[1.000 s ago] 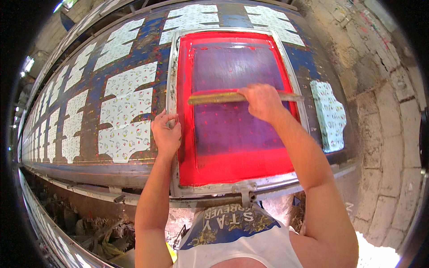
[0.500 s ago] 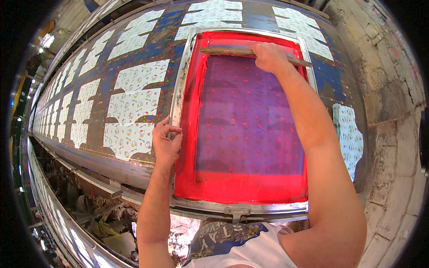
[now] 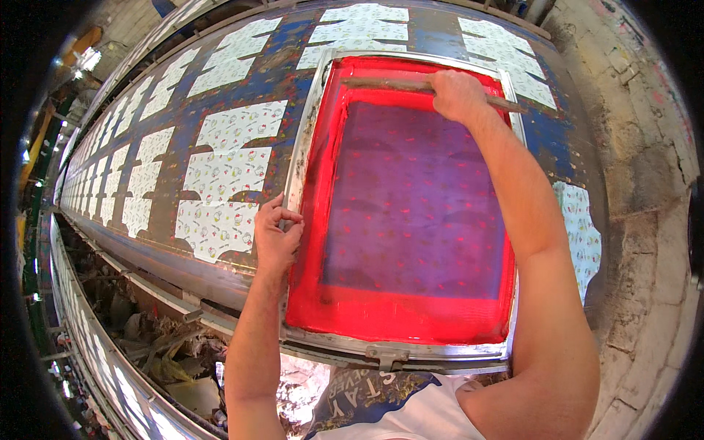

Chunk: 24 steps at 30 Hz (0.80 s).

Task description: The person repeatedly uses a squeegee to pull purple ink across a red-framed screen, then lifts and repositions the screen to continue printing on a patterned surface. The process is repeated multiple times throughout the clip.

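A silkscreen printing frame [image 3: 296, 170] with a pale metal border lies on the long table, its mesh [image 3: 418, 205] showing purple with small red marks. Bright red ink [image 3: 396, 315] lines the mesh on all sides. At the far end, my right hand [image 3: 458, 95] is closed over the top of a wooden squeegee [image 3: 389, 84], which spans nearly the frame's width. A red ink band runs along its near side. My left hand [image 3: 279, 231] is at the frame's left edge, fingers curled against the metal; its grip is partly hidden.
White printed fabric pieces [image 3: 224, 202] lie in rows along the table [image 3: 293, 95]. A fabric stack [image 3: 579, 227] sits right of the frame, beside a rough block wall [image 3: 645, 220]. A rail [image 3: 147, 290] edges the table above heaped clutter [image 3: 169, 359].
The squeegee has shifted slightly toward the far edge of the frame, and a red ink band now shows on its near side. My left hand stays at the frame's edge. The view has shifted slightly.
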Tool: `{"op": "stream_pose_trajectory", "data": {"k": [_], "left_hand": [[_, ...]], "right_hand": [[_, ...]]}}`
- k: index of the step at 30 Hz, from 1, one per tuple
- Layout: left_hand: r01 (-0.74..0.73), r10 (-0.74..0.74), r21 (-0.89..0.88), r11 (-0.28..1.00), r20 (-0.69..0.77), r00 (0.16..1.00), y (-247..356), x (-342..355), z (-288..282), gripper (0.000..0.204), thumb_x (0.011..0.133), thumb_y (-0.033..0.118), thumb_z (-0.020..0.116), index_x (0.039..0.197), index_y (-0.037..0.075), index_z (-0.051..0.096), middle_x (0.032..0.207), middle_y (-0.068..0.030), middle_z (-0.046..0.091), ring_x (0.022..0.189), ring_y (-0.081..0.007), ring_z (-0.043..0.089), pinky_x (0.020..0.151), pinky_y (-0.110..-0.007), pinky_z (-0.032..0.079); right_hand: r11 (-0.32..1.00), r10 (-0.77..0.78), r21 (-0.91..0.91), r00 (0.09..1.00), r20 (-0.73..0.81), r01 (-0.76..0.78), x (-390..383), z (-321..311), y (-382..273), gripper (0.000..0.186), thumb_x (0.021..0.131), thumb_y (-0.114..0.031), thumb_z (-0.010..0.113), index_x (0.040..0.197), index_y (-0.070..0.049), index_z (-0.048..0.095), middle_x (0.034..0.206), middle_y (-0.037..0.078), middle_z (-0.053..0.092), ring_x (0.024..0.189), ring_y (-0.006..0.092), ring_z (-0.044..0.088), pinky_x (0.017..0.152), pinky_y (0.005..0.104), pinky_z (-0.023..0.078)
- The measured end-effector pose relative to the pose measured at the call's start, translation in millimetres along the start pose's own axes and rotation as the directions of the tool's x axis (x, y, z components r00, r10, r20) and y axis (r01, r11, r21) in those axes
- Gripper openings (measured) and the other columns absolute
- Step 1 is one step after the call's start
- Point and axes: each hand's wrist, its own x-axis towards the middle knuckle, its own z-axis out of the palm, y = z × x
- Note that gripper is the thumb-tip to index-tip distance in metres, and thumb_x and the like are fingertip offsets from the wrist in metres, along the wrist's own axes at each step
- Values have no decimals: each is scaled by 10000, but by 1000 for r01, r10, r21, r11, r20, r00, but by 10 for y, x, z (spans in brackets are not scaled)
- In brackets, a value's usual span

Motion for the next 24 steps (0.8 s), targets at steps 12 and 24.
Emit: {"op": "stream_pose_trajectory", "data": {"k": [12,24], "left_hand": [[-5,3,62,998,23,1000,-38,-3,-8,131,797,14,827,912,72,804,1478,-243,677,1442,-392,579,1183,-497,443],[62,-54,-163,985,50,997,-183,20,-18,242,1002,88,780,1213,-27,807,1586,-300,626,1413,-290,646,1169,-395,496]], "right_hand": [[997,-78,33,973,217,73,378,86,238,324,842,-54,617,1108,-35,801,1059,295,787,1056,483,758,956,580,591],[998,-66,47,927,368,52,-1485,-534,-917,291,835,-112,673,1074,-96,838,1030,243,810,1023,447,791,911,576,627]]}}
